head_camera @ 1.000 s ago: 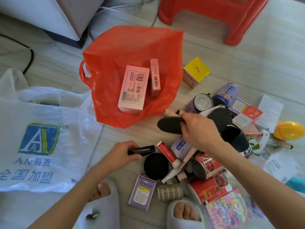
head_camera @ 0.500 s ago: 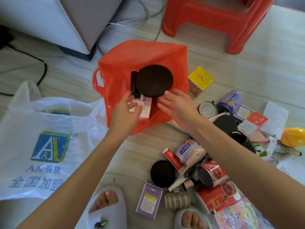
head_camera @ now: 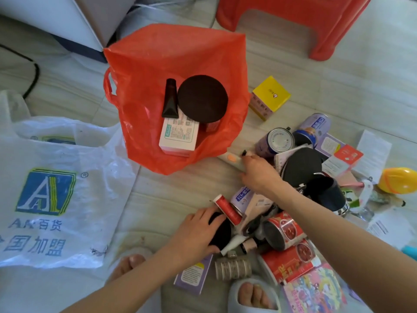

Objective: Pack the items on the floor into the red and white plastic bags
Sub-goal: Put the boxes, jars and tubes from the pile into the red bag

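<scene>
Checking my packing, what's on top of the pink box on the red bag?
A black tube and a round black disc lie on the pink box; its upper part is hidden.

A thin, crinkled red plastic bag [head_camera: 144, 114] lies on the far floor, slightly glossy. On it rest a matt black round disc [head_camera: 202, 98], a glossy dark plastic tube [head_camera: 170, 99] and a smooth pale pink cardboard box [head_camera: 179, 137]. At left, a wrinkled, translucent white plastic bag [head_camera: 56, 195] carries a printed blue logo. The pale tiled floor [head_camera: 185, 190] looks smooth with faint grain. At right lie a shiny metal-ended can [head_camera: 279, 141], a smooth yellow cardboard box [head_camera: 270, 97] and a glossy yellow plastic toy helmet [head_camera: 398, 180]. Far right stands a smooth red plastic stool [head_camera: 316, 23].
</scene>
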Demonstrator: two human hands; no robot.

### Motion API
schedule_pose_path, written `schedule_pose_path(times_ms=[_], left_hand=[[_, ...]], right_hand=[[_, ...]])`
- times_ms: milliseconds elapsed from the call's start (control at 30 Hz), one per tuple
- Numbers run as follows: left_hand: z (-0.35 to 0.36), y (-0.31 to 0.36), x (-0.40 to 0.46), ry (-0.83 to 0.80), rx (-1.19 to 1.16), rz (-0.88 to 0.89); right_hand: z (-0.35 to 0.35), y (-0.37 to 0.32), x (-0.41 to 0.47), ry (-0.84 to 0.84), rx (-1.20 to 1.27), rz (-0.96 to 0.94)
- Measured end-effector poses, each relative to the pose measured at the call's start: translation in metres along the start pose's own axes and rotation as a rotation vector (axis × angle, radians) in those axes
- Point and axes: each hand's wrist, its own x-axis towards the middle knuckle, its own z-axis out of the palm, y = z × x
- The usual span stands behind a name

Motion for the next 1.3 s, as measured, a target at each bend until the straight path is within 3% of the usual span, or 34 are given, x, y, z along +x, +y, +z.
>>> schedule_pose_path(times_ms=[133, 233, 400, 533, 667, 733, 867, 1000, 1067, 1133, 1200, 1300], left_hand=[[0.006, 0.000, 0.006, -0.022, -0.203, -0.159], [0.004, 0.000, 0.010, -0.035, -0.210, -0.235], [0.004, -0.002, 0.008, -0.034, -0.116, -0.197], [-0.005, -0.007, 0.005, 0.013, -0.319, -0.332], [-0.033, -0.024, -0.007, 0.074, -0.600, -0.397], [-0.051, -0.031, -0.018, 0.173, -0.856, -0.428], [-0.092, -0.027, -0.024, 0.623, -1.336, -0.512], [-0.143, -0.031, 0.006, 0.883, -1.501, -0.578], [-0.163, -0.038, 0.020, 0.958, -1.599, -0.506], [-0.171, -0.046, 0.025, 0.997, -1.556, -0.436], [-0.167, -0.050, 0.025, 1.004, -1.462, -0.413], [-0.148, -0.046, 0.017, 0.964, -1.359, -0.440]], right_hand=[[0.003, -0.018, 0.012, -0.033, -0.201, 0.063], [0.007, -0.025, 0.013, -0.009, -0.366, 0.070], [0.002, -0.016, 0.000, -0.062, -0.332, -0.019], [-0.002, -0.005, -0.016, 0.075, -0.248, -0.172], [-0.016, 0.003, -0.042, 0.148, 0.026, -0.318], [-0.024, -0.002, -0.055, 0.162, 0.233, -0.274], [-0.048, -0.044, -0.060, 0.170, 0.972, -0.027], [-0.076, -0.091, -0.024, 0.087, 1.342, 0.088], [-0.086, -0.108, -0.008, 0.101, 1.515, 0.071], [-0.088, -0.114, 0.000, 0.089, 1.665, 0.042], [-0.084, -0.114, 0.001, 0.066, 1.689, 0.003], [-0.069, -0.102, -0.006, 0.013, 1.523, -0.021]])
